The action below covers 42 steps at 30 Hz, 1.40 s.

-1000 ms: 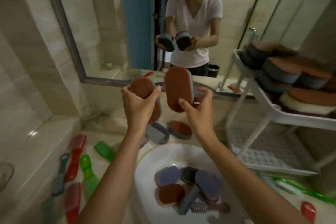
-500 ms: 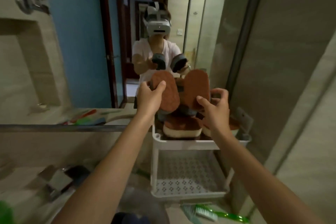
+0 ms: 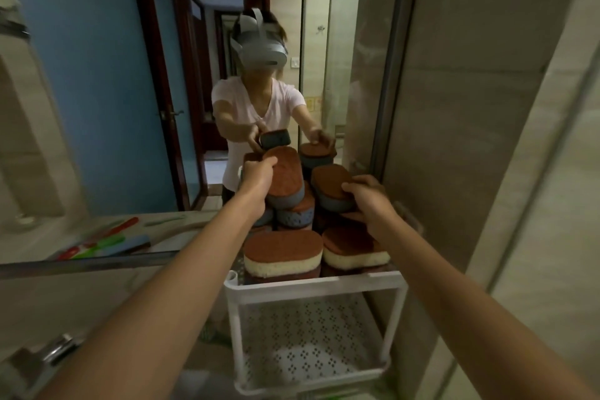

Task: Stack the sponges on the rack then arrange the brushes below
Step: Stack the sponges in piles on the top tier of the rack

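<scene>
head view: left hand (image 3: 256, 177) and right hand (image 3: 368, 200) each clasp a sponge (image 3: 285, 178), best lowered flat onto the crowded rack (image 3: 311, 282).

One view only — head-worn, wide-angle, looking forward and slightly down along both forearms. Close on the white rack (image 3: 313, 282), centre frame, near arm's reach. Faces a wall mirror (image 3: 97, 107) — the wearer's reflection looks straight back. Edges bow and blur.
</scene>
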Each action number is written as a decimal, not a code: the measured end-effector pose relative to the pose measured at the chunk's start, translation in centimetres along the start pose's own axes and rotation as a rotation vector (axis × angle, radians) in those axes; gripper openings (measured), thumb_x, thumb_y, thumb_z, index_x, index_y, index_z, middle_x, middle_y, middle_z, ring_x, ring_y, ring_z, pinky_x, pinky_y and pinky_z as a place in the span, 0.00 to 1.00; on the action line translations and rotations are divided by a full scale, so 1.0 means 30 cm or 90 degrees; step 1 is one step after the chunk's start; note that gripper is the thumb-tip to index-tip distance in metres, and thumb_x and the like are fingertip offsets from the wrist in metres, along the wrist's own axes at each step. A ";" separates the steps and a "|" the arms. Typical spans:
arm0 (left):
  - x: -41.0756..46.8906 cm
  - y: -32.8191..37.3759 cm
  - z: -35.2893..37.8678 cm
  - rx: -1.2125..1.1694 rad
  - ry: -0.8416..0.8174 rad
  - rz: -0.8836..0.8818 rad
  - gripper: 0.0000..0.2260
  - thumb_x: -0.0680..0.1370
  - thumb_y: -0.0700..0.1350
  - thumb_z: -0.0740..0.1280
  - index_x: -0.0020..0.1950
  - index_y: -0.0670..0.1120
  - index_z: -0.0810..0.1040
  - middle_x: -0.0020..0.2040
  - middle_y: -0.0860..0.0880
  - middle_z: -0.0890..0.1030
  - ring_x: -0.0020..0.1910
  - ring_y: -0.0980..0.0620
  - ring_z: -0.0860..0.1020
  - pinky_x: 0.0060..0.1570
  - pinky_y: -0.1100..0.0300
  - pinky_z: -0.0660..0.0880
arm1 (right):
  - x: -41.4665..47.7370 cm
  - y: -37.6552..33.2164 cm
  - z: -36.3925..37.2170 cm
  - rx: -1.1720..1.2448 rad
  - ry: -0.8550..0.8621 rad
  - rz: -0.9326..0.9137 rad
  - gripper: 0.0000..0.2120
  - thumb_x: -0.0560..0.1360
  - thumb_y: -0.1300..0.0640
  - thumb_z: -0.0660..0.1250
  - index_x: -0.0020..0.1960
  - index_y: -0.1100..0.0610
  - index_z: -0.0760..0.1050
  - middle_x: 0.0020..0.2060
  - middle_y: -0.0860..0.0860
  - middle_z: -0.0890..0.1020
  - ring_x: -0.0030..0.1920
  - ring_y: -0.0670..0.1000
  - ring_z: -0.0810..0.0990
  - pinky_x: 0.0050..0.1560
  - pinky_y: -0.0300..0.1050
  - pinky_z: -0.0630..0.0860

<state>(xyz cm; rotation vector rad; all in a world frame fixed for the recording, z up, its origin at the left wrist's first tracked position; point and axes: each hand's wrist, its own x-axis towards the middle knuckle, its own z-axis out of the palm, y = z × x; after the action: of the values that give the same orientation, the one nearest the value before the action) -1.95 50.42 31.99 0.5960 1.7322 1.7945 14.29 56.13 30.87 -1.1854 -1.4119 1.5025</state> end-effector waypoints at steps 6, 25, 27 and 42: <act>0.020 -0.027 -0.012 -0.059 -0.019 -0.017 0.21 0.80 0.49 0.61 0.71 0.42 0.68 0.66 0.43 0.76 0.62 0.45 0.76 0.52 0.57 0.72 | -0.004 0.017 0.013 -0.103 -0.010 -0.004 0.13 0.79 0.59 0.60 0.62 0.57 0.68 0.62 0.56 0.73 0.62 0.58 0.73 0.49 0.50 0.77; -0.021 0.056 0.054 -0.167 -0.016 0.073 0.11 0.78 0.40 0.62 0.60 0.46 0.67 0.55 0.44 0.73 0.54 0.47 0.74 0.57 0.52 0.74 | -0.072 -0.023 -0.020 -0.240 0.020 -0.366 0.18 0.77 0.58 0.61 0.66 0.54 0.68 0.57 0.50 0.74 0.56 0.46 0.71 0.54 0.42 0.70; -0.042 0.071 0.091 -0.194 -0.037 0.061 0.14 0.78 0.38 0.60 0.62 0.47 0.64 0.57 0.43 0.72 0.56 0.47 0.73 0.61 0.51 0.73 | -0.097 -0.044 -0.024 -0.206 -0.058 -0.395 0.20 0.76 0.61 0.63 0.66 0.53 0.69 0.54 0.47 0.73 0.56 0.44 0.71 0.53 0.38 0.70; -0.095 -0.034 0.108 0.712 -0.250 0.386 0.20 0.80 0.56 0.53 0.71 0.54 0.66 0.74 0.46 0.63 0.75 0.44 0.58 0.73 0.41 0.52 | 0.003 0.051 -0.124 -0.369 0.128 -0.321 0.23 0.76 0.51 0.63 0.70 0.48 0.65 0.66 0.55 0.71 0.64 0.57 0.72 0.61 0.50 0.71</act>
<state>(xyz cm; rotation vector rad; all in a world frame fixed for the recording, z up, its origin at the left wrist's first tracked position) 2.40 50.91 31.38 1.9248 2.2797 0.7091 17.93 57.16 29.47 -1.1421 -1.8889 0.6247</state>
